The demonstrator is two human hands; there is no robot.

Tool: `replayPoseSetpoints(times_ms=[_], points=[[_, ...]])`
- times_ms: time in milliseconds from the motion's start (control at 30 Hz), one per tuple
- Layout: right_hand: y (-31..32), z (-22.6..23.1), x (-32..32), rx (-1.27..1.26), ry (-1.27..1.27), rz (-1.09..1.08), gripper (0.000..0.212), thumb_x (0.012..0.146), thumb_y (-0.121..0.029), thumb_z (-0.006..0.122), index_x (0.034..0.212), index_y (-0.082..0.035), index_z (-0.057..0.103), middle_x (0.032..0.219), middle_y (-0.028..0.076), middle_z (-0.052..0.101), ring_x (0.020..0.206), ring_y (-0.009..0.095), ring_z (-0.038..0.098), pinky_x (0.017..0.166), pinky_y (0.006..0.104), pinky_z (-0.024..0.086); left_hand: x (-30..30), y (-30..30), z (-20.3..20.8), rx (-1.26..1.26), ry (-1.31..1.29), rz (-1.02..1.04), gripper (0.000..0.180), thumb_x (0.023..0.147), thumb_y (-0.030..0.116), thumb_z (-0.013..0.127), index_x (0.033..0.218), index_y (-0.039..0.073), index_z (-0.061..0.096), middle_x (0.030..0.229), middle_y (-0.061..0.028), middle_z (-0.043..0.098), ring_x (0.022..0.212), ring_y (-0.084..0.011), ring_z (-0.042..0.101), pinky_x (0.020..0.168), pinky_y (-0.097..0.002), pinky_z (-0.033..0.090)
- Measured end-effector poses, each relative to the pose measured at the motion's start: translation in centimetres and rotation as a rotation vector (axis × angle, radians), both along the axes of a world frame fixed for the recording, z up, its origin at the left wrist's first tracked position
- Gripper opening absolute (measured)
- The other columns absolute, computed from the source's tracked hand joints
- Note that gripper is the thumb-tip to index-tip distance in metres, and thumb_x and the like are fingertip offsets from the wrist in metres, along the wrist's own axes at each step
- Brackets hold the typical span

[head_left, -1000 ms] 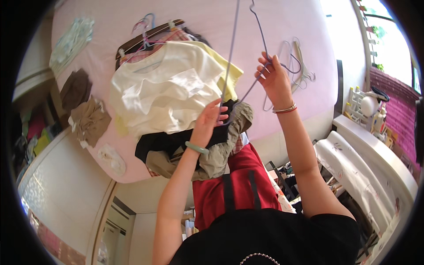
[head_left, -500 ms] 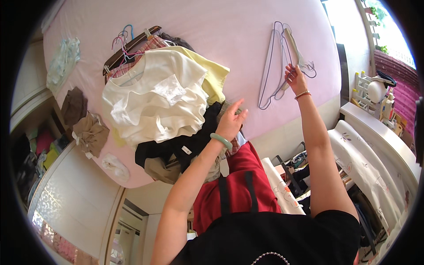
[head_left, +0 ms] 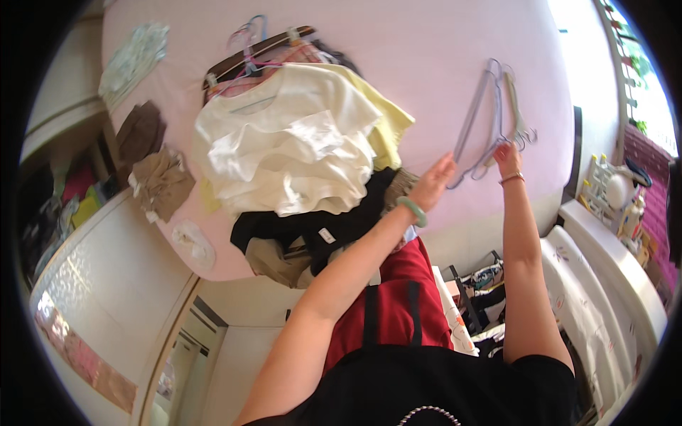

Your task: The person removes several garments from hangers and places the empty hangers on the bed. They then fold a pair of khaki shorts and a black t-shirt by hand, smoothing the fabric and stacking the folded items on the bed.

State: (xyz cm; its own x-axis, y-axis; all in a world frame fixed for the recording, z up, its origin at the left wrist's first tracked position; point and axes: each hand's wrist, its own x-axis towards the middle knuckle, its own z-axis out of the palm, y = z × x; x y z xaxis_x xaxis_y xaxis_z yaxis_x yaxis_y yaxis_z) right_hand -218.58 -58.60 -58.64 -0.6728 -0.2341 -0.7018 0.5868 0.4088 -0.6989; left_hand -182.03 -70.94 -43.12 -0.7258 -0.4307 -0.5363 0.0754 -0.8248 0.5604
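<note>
My right hand (head_left: 507, 159) is closed on a grey-blue wire clothes hanger (head_left: 470, 128) near its hook end, at the right of the bed. A pale hanger (head_left: 516, 103) lies close beside it, with hooks at the same end. My left hand (head_left: 432, 182), a green bangle on its wrist, reaches toward the lower corner of the wire hanger. Its fingers are stretched out, slightly blurred, with nothing seen in them. Left of it lies a white short-sleeved top (head_left: 291, 135), spread over a yellow garment (head_left: 387, 113) and black clothing (head_left: 284, 231).
Hangers with a dark wooden bar (head_left: 263, 53) lie above the white top on the pink bedsheet (head_left: 426, 42). Brown bundles (head_left: 163, 184) and a pale bundle (head_left: 135, 64) are at the left. A white ledge (head_left: 611, 248) stands beyond the bed at right.
My left hand has moved right, from beside the clothes toward the wire hanger. The right hand stays at the hangers, which lie slightly turned. The whole view has shifted.
</note>
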Motion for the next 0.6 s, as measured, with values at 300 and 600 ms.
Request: replayPoseSetpoints(times_ms=[300,600], points=[[-17.5,11.5,25.2,-0.3,-0.033,0.387,0.031,0.097,-0.024,0.057,0.115,0.001,0.064,0.106,0.011,0.069,0.097,0.019,0.067,0.085,0.0302,0.053,9.9,-7.6,1.4,-0.185,-0.096,0.141,0.065,0.101,0.047,0.044,0.15,0.006,0.03,0.152,-0.0057,0.038,0.14,-0.0162,0.034,0.111,-0.0342,0.029],[-36.5,12.3,47.5,-0.442,-0.248,0.831,0.032,0.098,-0.023,0.055,0.113,0.004,0.064,0.108,0.011,0.068,0.095,0.02,0.066,0.083,0.0308,0.055,25.5,-19.1,-0.6,-0.248,-0.346,0.558,0.062,0.1,0.044,0.049,0.148,0.007,0.035,0.148,-0.0091,0.041,0.138,-0.0201,0.037,0.109,-0.0357,0.034]])
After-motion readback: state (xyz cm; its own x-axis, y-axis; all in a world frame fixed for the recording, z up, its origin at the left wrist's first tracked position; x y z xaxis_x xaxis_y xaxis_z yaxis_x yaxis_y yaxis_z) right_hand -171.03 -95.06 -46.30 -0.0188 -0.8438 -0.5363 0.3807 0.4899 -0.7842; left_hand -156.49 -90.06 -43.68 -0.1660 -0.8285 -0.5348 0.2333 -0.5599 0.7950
